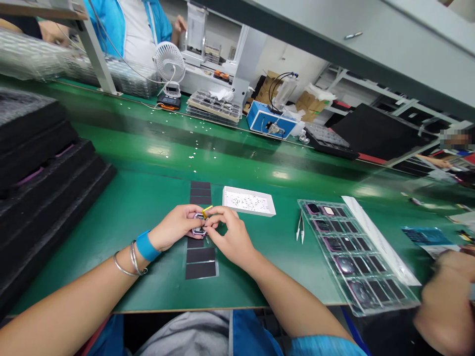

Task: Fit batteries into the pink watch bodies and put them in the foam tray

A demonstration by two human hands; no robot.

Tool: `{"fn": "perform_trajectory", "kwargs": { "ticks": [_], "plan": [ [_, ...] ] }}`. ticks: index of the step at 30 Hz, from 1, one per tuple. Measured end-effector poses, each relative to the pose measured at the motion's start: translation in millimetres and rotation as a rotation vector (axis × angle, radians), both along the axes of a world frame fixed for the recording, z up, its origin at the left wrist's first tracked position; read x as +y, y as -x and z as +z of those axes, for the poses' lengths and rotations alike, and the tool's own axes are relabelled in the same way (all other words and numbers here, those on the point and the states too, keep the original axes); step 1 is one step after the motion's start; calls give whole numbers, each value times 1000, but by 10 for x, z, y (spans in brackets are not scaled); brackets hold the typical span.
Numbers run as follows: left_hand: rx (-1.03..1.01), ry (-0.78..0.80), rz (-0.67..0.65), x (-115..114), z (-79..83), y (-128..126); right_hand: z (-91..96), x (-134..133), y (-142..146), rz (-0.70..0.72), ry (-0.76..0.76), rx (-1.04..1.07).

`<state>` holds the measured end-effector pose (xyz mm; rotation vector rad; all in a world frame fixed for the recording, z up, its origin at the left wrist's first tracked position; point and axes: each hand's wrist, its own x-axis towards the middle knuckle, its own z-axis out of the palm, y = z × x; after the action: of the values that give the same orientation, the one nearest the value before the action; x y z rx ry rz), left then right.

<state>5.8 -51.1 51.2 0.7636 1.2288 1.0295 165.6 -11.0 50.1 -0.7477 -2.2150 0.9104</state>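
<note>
My left hand [177, 226] and my right hand [229, 236] meet over the green bench, both pinched on a small dark part [199, 223] with a pale frame and a yellow tab [207, 210] sticking up. The left wrist wears a blue band and metal bangles. Under the hands runs a strip of black pads [200, 257]. Just beyond the right hand sits a shallow white tray [248, 201] sprinkled with tiny pieces. Metal tweezers [300, 229] lie to the right of it.
A clear compartment tray [356, 257] holding several dark parts lies at the right, with a white strip alongside. Stacked black foam trays [40, 178] fill the left. Another person's hand [449, 301] shows at lower right. Across the conveyor stand a small fan [169, 62] and a blue box [266, 121].
</note>
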Motion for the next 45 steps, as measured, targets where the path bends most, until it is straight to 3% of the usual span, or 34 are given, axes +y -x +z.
{"fn": "perform_trajectory", "kwargs": {
  "ticks": [7, 12, 25, 32, 41, 45],
  "plan": [
    [26, -3, -8, 4, -32, -2, -20, 69, -22, -104, 68, 104],
    [6, 23, -5, -2, -39, -13, -4, 78, -16, 14, 261, 82],
    [5, 21, -20, -4, -13, -5, 15, 59, -8, 43, 265, -16],
    [3, 9, -22, 3, -29, -4, 11, 39, 2, 47, 163, -48],
    [-26, 10, 20, -12, -46, -35, -71, 8, 7, 61, -224, -86],
    [-6, 15, 28, -24, -68, -45, -7, 0, -23, -45, -270, -215]
  ]
}}
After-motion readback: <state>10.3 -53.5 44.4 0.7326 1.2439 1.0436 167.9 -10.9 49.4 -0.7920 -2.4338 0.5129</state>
